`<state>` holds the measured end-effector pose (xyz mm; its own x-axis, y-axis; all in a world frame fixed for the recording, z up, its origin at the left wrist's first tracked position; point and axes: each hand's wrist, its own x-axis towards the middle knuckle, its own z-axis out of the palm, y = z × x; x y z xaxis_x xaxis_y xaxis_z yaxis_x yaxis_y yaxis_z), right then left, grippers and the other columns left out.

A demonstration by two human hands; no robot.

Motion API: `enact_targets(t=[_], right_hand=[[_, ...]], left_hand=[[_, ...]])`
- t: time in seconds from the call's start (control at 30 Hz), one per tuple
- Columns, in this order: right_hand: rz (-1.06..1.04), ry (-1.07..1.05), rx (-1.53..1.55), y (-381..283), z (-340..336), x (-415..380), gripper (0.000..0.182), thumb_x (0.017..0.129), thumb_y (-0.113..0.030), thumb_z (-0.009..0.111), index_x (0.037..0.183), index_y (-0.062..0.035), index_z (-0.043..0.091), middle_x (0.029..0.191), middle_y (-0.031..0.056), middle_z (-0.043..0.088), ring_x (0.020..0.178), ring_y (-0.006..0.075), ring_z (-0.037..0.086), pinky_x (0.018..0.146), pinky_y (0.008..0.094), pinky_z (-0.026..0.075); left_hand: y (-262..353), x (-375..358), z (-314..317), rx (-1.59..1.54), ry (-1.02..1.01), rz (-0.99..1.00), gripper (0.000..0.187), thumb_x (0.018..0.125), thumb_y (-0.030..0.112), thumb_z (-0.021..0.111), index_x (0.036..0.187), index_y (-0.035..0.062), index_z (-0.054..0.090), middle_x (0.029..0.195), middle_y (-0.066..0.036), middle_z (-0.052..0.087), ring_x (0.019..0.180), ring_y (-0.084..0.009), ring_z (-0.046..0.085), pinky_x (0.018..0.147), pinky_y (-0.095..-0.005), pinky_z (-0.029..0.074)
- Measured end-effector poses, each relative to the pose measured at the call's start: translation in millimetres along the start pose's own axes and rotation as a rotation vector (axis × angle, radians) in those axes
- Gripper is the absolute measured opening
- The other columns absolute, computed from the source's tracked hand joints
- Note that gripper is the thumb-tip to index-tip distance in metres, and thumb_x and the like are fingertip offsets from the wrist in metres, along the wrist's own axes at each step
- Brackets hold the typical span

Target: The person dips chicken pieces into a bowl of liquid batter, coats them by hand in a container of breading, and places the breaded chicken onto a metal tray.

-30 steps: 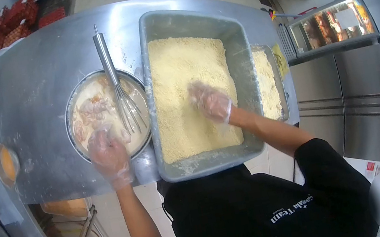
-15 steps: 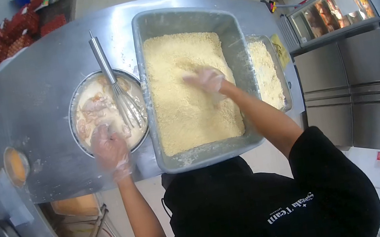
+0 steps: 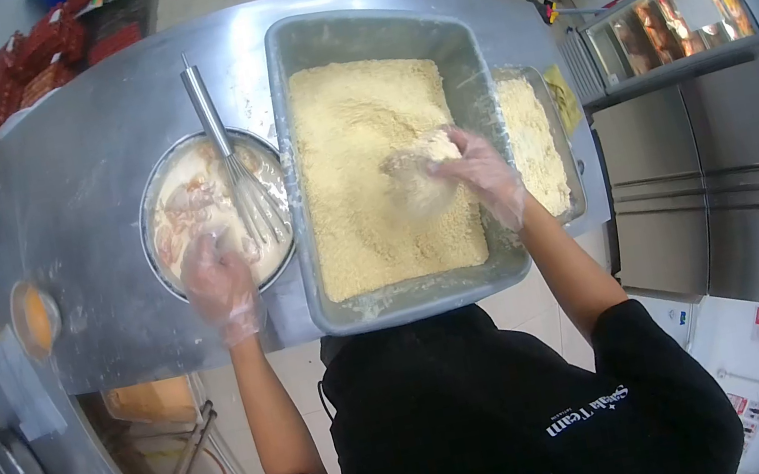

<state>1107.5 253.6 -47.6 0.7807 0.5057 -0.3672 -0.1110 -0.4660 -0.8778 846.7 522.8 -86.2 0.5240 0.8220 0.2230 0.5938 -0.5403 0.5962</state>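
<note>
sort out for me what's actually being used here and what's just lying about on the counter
In use:
left hand, gloved, in the round bowl of wet batter with pieces
right hand, gloved, on a coated piece
grey tub of yellow crumb
whisk resting in the bowl

Lying about:
smaller crumb tray
small orange-filled dish
red packets

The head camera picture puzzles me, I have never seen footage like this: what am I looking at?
A camera on a person's head looks down at their own gloved hands over a steel table. The left hand dips into a round bowl of pale batter with meat pieces, where a whisk leans. The right hand presses a crumb-coated piece in a big grey tub of yellow breading. A smaller tray of crumbs sits beside the tub.
</note>
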Motion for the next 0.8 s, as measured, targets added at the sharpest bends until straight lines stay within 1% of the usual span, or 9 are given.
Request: enact_targets(t=[0.1, 0.2, 0.3, 0.4, 0.5, 0.53, 0.63, 0.67, 0.8], right_hand=[[0.003, -0.04, -0.105, -14.9, 6.3, 33.8, 0.058, 0.089, -0.03, 0.072, 0.137, -0.0029, 0.053, 0.135, 0.0165, 0.058, 0.12, 0.0277, 0.057, 0.106, 0.0362, 0.043], [0.025, -0.107, -0.462, -16.4, 43.7, 54.0, 0.065, 0.098, -0.044, 0.053, 0.147, -0.0035, 0.041, 0.15, 0.0193, 0.044, 0.138, 0.0344, 0.043, 0.116, 0.0422, 0.032], [-0.37, -0.008, -1.098, 35.4, 99.9, 57.3, 0.069, 0.101, -0.05, 0.034, 0.153, -0.0034, 0.031, 0.158, 0.0205, 0.031, 0.147, 0.0371, 0.027, 0.121, 0.0482, 0.018], [-0.442, -0.046, -1.198, 51.7, 97.9, 72.1, 0.07, 0.102, -0.049, 0.027, 0.154, -0.0028, 0.025, 0.16, 0.0209, 0.025, 0.149, 0.0378, 0.019, 0.122, 0.0525, 0.009], [-0.356, -0.099, -1.193, 46.3, 98.0, 72.7, 0.071, 0.102, -0.048, 0.027, 0.155, -0.0012, 0.02, 0.161, 0.0212, 0.023, 0.15, 0.0393, 0.017, 0.122, 0.0532, 0.009], [-0.457, -0.009, -1.149, 41.3, 96.6, 72.6, 0.064, 0.102, -0.046, 0.027, 0.148, -0.003, 0.039, 0.151, 0.0237, 0.038, 0.142, 0.04, 0.032, 0.118, 0.0537, 0.02], [-0.217, -0.265, -1.183, -6.5, 79.9, 108.6, 0.051, 0.098, -0.041, 0.038, 0.128, -0.0053, 0.057, 0.13, 0.022, 0.055, 0.124, 0.0371, 0.048, 0.103, 0.052, 0.034], [-0.474, -0.132, -1.196, 19.2, 78.8, 115.8, 0.043, 0.099, -0.04, 0.037, 0.109, -0.0077, 0.064, 0.111, 0.018, 0.058, 0.108, 0.0305, 0.052, 0.094, 0.0498, 0.037], [-0.474, -0.061, -1.109, 37.4, 84.1, 107.7, 0.042, 0.097, -0.041, 0.04, 0.114, -0.01, 0.064, 0.116, 0.0173, 0.058, 0.113, 0.0298, 0.052, 0.095, 0.0492, 0.038]], left_hand=[[4.4, 3.5, -1.1, 0.024, -0.014, -0.02, 0.028, 0.079, 0.008, 0.057, 0.105, 0.007, 0.068, 0.101, -0.019, 0.066, 0.096, -0.0393, 0.063, 0.083, -0.0474, 0.05], [15.9, 5.0, -8.4, 0.073, -0.055, -0.091, 0.028, 0.08, 0.009, 0.057, 0.106, 0.0076, 0.068, 0.1, -0.02, 0.066, 0.095, -0.0394, 0.063, 0.082, -0.0476, 0.05], [12.7, 4.9, -6.8, 0.089, -0.081, -0.125, 0.03, 0.08, 0.009, 0.058, 0.108, 0.0069, 0.068, 0.1, -0.02, 0.066, 0.095, -0.04, 0.063, 0.082, -0.0478, 0.05], [6.6, 5.0, 7.2, 0.143, -0.013, -0.134, 0.029, 0.08, 0.008, 0.059, 0.108, 0.0052, 0.068, 0.103, -0.021, 0.067, 0.096, -0.0403, 0.063, 0.083, -0.0472, 0.05], [7.5, 0.0, 2.2, 0.112, -0.018, -0.137, 0.027, 0.082, 0.008, 0.059, 0.107, 0.0038, 0.069, 0.106, -0.021, 0.067, 0.097, -0.04, 0.063, 0.084, -0.0462, 0.05], [8.0, 1.8, -0.4, 0.089, -0.031, -0.152, 0.027, 0.082, 0.009, 0.06, 0.107, 0.0034, 0.069, 0.108, -0.021, 0.067, 0.098, -0.0398, 0.063, 0.084, -0.0459, 0.05], [10.3, 5.0, -2.1, 0.062, -0.109, -0.215, 0.024, 0.084, 0.009, 0.059, 0.105, 0.005, 0.07, 0.107, -0.02, 0.067, 0.098, -0.0387, 0.063, 0.085, -0.0459, 0.05], [9.2, 3.4, -3.1, 0.071, -0.129, -0.222, 0.024, 0.085, 0.01, 0.059, 0.105, 0.0052, 0.07, 0.107, -0.02, 0.067, 0.098, -0.0388, 0.063, 0.084, -0.0461, 0.05], [3.7, -2.6, -5.9, 0.198, -0.181, -0.259, 0.023, 0.086, 0.012, 0.059, 0.105, 0.006, 0.07, 0.105, -0.02, 0.066, 0.097, -0.0384, 0.063, 0.083, -0.0465, 0.05]])
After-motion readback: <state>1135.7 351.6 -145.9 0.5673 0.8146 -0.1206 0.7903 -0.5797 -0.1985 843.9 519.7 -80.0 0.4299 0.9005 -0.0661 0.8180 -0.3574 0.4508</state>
